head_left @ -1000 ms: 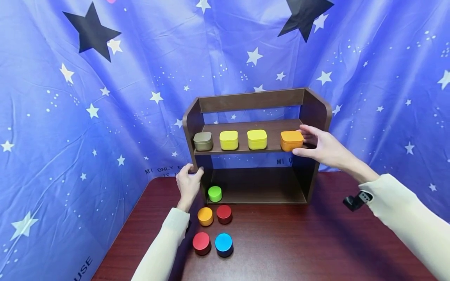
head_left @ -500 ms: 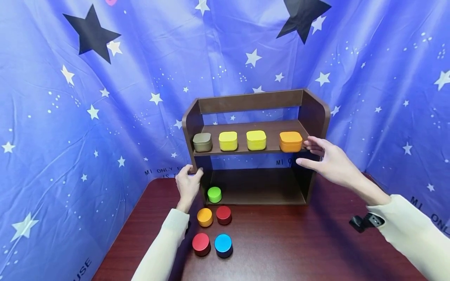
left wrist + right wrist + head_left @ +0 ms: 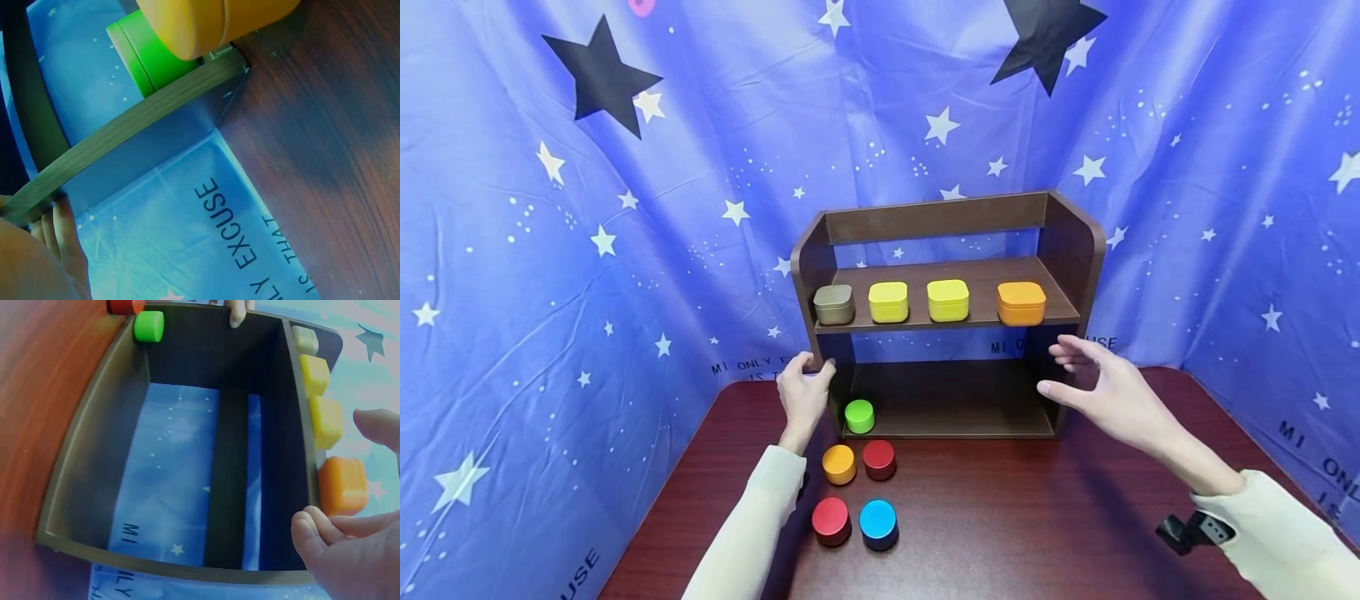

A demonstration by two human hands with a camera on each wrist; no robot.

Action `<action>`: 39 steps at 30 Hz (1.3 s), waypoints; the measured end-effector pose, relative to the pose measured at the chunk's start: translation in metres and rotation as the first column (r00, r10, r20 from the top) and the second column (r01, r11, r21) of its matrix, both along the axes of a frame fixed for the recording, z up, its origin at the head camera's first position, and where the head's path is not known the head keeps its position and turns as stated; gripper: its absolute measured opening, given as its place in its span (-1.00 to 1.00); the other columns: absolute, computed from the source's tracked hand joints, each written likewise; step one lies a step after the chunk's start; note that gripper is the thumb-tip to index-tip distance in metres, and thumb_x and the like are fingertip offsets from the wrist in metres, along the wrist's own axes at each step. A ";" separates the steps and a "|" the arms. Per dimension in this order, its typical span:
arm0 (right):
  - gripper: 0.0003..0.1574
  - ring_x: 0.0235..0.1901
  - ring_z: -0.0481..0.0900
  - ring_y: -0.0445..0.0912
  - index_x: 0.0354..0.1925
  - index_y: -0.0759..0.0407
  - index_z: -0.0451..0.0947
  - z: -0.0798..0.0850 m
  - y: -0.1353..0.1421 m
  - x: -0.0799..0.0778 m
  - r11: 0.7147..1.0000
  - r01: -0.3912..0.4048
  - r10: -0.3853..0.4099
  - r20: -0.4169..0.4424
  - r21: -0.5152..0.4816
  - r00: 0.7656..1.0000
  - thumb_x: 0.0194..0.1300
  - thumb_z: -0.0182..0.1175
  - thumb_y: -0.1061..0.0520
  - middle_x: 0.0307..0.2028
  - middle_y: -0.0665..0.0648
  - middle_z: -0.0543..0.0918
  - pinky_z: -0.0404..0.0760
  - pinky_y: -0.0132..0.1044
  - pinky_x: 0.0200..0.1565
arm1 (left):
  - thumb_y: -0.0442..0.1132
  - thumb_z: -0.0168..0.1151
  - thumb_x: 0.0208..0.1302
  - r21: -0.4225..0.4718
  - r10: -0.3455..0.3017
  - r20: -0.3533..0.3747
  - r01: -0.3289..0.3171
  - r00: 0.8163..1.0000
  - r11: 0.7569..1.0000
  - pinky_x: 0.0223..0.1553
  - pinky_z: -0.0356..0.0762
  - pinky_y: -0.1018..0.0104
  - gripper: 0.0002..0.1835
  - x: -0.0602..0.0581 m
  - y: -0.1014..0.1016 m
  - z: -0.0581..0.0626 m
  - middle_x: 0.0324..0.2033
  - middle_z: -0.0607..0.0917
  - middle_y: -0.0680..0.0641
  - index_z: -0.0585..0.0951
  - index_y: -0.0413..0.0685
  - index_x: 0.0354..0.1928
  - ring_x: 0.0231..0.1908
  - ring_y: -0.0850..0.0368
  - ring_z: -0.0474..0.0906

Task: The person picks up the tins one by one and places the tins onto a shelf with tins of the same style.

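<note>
A dark brown two-tier shelf (image 3: 936, 218) stands on the table. My left hand (image 3: 803, 396) grips the edge of its left side panel, thumb in front and fingers behind, as the left wrist view also shows. Beside the right panel, my right hand (image 3: 1116, 400) hovers with thumb and fingers apart, holding nothing. Along the upper tier sit a grey-brown square tin (image 3: 834, 305), a yellow tin (image 3: 888, 302), a second yellow tin (image 3: 948, 301) and an orange square tin (image 3: 1021, 304). A green round tin (image 3: 860, 417) occupies the lower tier's left front corner.
On the table before the shelf are round tins: yellow-orange (image 3: 839, 465), dark red (image 3: 879, 460), red (image 3: 832, 522) and blue (image 3: 878, 525). The reddish wooden table (image 3: 1000, 517) meets a blue star-patterned curtain (image 3: 700, 250) behind and at both sides.
My right hand has let go of the orange square tin, drawn back to the right and come down beside the right panel. The left hand has kept its grip.
</note>
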State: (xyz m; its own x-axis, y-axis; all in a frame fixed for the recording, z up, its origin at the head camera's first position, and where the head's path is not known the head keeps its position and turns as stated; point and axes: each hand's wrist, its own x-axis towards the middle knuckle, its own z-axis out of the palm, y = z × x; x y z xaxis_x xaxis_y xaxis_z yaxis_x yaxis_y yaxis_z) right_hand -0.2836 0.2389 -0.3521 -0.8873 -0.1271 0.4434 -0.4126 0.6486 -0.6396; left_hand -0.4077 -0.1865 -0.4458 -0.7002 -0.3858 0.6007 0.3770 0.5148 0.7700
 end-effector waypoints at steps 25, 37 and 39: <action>-0.29 0.04 0.78 -0.01 0.28 0.32 0.62 -0.069 -0.045 -0.003 0.984 -0.176 0.176 0.033 -0.004 0.984 0.25 0.60 0.08 0.14 0.24 0.82 0.73 -0.26 0.12 | -0.22 0.52 0.19 -0.007 -0.009 -0.002 0.009 1.000 1.000 -0.17 0.47 0.17 -0.85 -0.002 -0.002 -0.001 -0.41 0.81 -0.20 0.73 -0.12 -0.41 -0.35 -0.06 0.70; -0.30 -0.02 0.75 -0.13 0.20 0.29 0.67 -0.105 -0.082 0.000 0.958 -0.285 0.285 0.064 -0.017 0.956 0.20 0.64 0.00 0.04 0.11 0.82 0.73 -0.21 0.08 | -0.20 0.52 0.19 -0.004 -0.013 0.002 0.013 1.000 1.000 -0.18 0.46 0.14 -0.82 -0.002 -0.003 -0.001 -0.41 0.80 -0.21 0.72 -0.13 -0.41 -0.33 -0.13 0.70; -0.29 -0.02 0.76 -0.05 0.20 0.30 0.66 -0.109 -0.088 0.001 0.952 -0.307 0.307 0.068 -0.019 0.949 0.19 0.64 0.00 0.03 0.13 0.82 0.73 -0.19 0.08 | -0.19 0.52 0.19 -0.005 -0.012 0.003 0.012 1.000 1.000 -0.17 0.47 0.14 -0.83 -0.002 -0.003 -0.001 -0.41 0.81 -0.21 0.73 -0.12 -0.40 -0.31 -0.15 0.72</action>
State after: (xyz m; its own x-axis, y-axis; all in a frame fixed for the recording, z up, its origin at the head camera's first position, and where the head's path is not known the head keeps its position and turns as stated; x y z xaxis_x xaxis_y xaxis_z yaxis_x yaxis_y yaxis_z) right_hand -0.2827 0.1506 -0.4613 -0.8345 -0.3949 0.3842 -0.5453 0.4923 -0.6784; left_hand -0.4094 -0.1891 -0.4468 -0.7064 -0.3747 0.6004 0.3807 0.5140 0.7687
